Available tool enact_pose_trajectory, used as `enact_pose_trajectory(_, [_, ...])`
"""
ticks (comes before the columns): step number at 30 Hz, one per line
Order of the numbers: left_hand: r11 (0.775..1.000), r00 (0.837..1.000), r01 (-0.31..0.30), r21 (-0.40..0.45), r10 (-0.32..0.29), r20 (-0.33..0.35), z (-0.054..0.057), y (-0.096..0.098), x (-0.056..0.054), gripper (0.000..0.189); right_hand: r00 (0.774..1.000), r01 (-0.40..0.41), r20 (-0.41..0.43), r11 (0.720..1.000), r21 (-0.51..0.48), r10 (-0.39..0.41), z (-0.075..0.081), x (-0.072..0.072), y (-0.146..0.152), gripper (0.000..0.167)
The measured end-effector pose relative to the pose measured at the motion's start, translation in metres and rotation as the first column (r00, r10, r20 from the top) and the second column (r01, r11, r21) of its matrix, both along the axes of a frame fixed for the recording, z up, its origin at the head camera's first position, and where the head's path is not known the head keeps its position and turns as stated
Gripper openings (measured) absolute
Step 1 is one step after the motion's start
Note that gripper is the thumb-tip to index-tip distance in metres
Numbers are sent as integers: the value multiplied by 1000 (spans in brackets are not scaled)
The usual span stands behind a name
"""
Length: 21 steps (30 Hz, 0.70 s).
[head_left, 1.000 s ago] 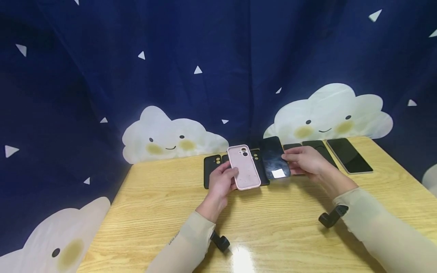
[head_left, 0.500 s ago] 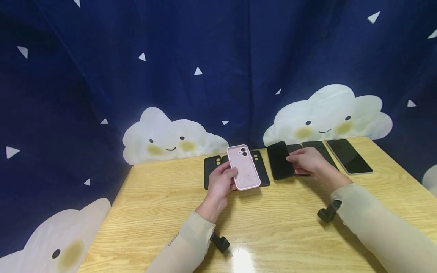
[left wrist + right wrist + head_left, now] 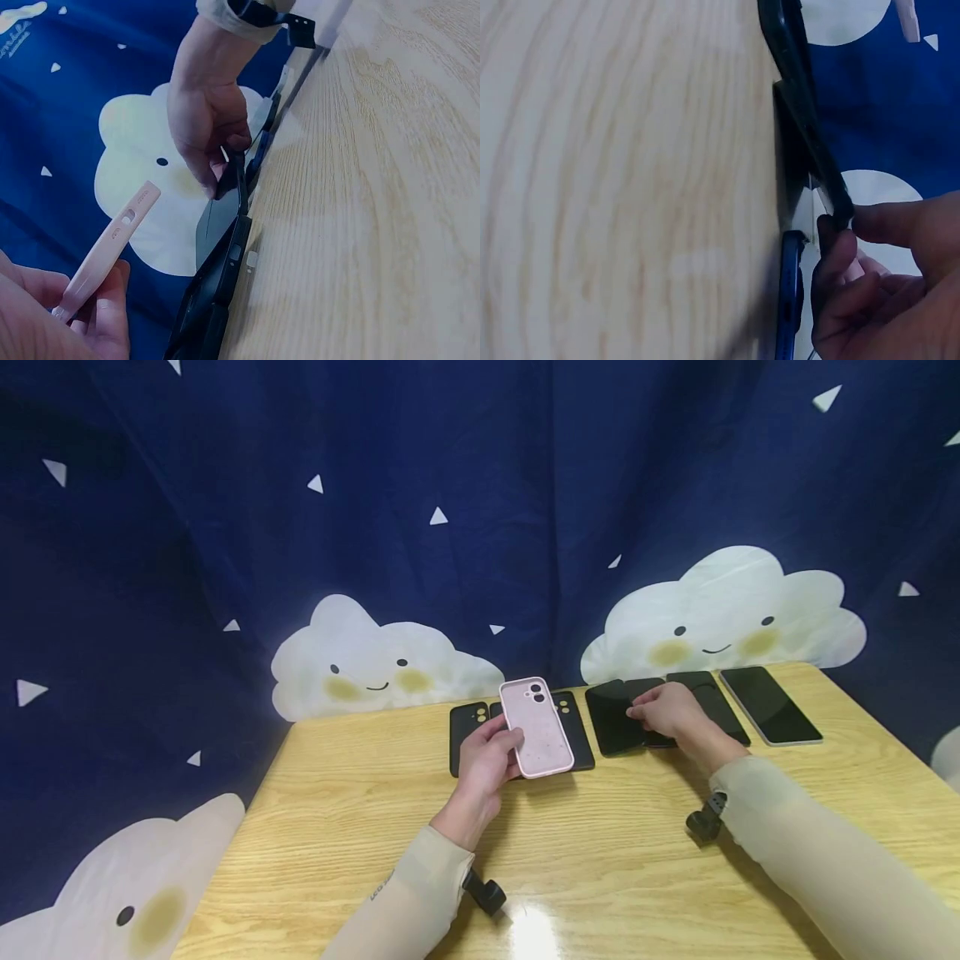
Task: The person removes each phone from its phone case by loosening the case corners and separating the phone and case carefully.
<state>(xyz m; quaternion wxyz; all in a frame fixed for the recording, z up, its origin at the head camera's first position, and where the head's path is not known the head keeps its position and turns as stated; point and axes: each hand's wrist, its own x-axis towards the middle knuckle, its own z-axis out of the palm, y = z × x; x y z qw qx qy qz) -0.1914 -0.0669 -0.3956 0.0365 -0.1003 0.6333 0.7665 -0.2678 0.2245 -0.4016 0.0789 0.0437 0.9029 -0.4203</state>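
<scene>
My left hand [image 3: 483, 756] grips a pink phone case [image 3: 542, 739] by its left edge, its inside and camera cutouts facing up. The case is held above dark phone cases. With thumb and fingers my right hand [image 3: 670, 710] pinches the right edge of a black phone [image 3: 609, 718]. In the right wrist view this phone [image 3: 814, 142] is tilted: the pinched edge is raised and the opposite edge is down by the table. Between the right hand and the table lies another dark phone [image 3: 660, 742], mostly hidden by the hand.
Black cases with camera cutouts lie to the left, one black case [image 3: 465, 747] outermost and another dark case [image 3: 576, 735] partly under the pink one. To the right lie a dark phone [image 3: 708, 702] and a silver-edged phone [image 3: 772, 706]. A blue curtain [image 3: 480, 485] hangs behind the wooden table [image 3: 360, 793].
My right hand has moved the black phone slightly right and lowered it onto the table beside the other phones, still pinching its edge. The left hand and the pink case stay in place.
</scene>
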Motion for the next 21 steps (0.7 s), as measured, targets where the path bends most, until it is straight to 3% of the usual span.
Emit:
enact_pose_trajectory(4, [1000,1000,4,4,-4,-7,0,1,1,46,999,11,-48,997,80,-8,0,0,-2,32])
enact_pose_trajectory(21, [1000,1000,-3,8,3,-6,1,0,2,47,997,57,-61,956,288,-41,2,2,-4,39])
